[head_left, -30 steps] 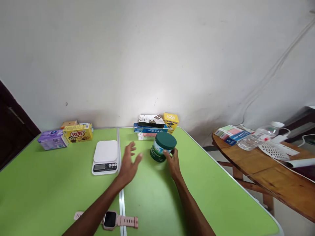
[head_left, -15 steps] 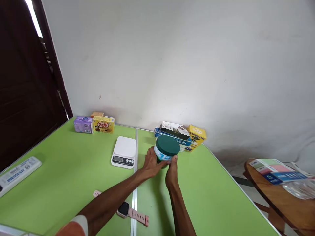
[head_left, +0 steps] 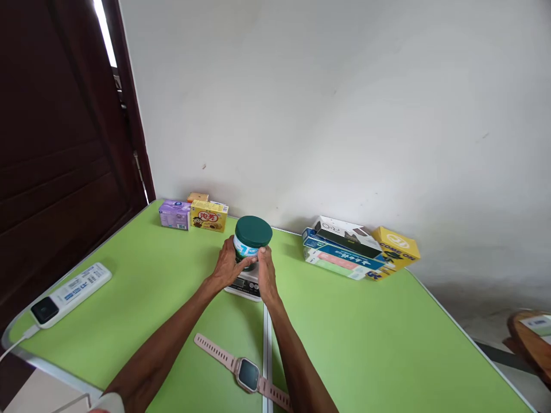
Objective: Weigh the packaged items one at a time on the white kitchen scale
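A round jar with a dark green lid [head_left: 253, 231] and a blue-and-white label is gripped from both sides. My left hand [head_left: 227, 267] is wrapped round its left side, and my right hand [head_left: 266, 274] presses its right side. Beneath the jar is a white kitchen scale [head_left: 243, 291], its front panel showing between my wrists and most of its plate hidden. I cannot tell whether the jar touches the plate. Nearer to me, a pink-strapped smartwatch [head_left: 248, 375] lies flat on the green table [head_left: 365, 338], its right strap end partly behind my right forearm.
Purple [head_left: 174, 215] and yellow [head_left: 209, 215] boxes stand at the back left by the wall. Stacked cartons [head_left: 344, 252] and a yellow box [head_left: 396, 249] are at the back right. A white power strip [head_left: 77, 289] with a cable lies left. A wooden stool [head_left: 527, 335] stands beyond the right edge.
Both hands have carried the jar leftward from in front of the back-right cartons to over the scale. The view has turned left, showing more of the power strip.
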Tool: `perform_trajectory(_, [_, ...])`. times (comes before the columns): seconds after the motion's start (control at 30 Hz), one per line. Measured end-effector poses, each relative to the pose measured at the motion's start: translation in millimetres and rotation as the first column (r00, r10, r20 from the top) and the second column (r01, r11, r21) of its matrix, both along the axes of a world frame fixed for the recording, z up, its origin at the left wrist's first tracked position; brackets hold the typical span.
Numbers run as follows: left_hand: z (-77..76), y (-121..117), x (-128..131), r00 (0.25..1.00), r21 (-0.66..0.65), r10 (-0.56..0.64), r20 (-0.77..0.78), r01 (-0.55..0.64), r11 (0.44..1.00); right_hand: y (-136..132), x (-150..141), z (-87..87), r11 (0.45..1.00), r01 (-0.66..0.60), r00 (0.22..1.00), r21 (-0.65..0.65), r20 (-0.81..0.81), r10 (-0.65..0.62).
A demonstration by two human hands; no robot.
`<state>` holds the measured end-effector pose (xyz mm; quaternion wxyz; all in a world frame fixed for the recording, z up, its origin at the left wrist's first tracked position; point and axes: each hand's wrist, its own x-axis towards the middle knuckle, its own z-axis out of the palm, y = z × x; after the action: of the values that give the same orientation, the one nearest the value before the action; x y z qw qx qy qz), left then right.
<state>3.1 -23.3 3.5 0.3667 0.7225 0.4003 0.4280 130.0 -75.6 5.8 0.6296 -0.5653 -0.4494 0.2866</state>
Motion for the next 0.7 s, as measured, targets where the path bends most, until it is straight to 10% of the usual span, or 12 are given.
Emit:
perform_trajectory(0.27, [-9.7, 11.7, -20.9, 0.997, -0.069, -0.058, 0.051, 0.061, 0.996, -2.0, 23.2, -7.3, 1.0, 0.01, 0.998, 0.019, 0.057, -0.011])
perform_trajectory(0.43, [-34.8, 23.3, -46.5, 0.982, -0.204, 0.142, 0.127, -0.115, 0.972, -19.6, 66.5, -37.0, 0.947, 0.303, 0.949, -0.106, 0.124, -0.29])
perform_trajectory(0.7, [-55.7, 26.1, -48.6, 0.974, -0.159, 0.221, 0.049, -0.211, 0.965, -31.1, 74.9, -44.6, 0.952, 0.29, 0.942, -0.092, 0.202, -0.268])
